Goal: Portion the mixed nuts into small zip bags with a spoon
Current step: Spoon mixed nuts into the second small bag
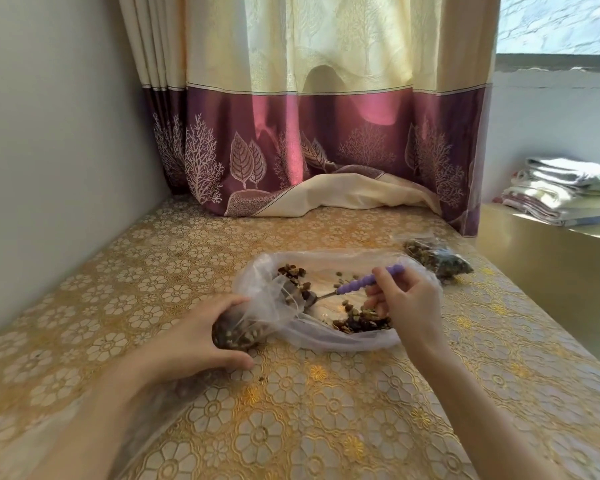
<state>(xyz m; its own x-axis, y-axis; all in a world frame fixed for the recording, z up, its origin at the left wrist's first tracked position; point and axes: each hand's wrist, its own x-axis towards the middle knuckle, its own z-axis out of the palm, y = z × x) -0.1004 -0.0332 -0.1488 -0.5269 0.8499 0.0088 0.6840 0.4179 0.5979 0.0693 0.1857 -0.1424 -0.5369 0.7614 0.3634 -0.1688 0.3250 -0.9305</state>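
Both forearms are showing bare, entering from six o'clock; the hands, left hand and right hand, are wearing nothing.

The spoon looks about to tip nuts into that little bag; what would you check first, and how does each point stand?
1. Right hand grips the spoon by its purple handle: ok.
2. Left hand holds the small zip bag: ok.
3. Bag mouth open toward the spoon bowl: ok.
4. Spoon bowl loaded: cannot tell, plastic blurs it.
5. Mixed nuts left in the big plastic bag: ok.
6. Filled bag set aside, clear of the work: ok.
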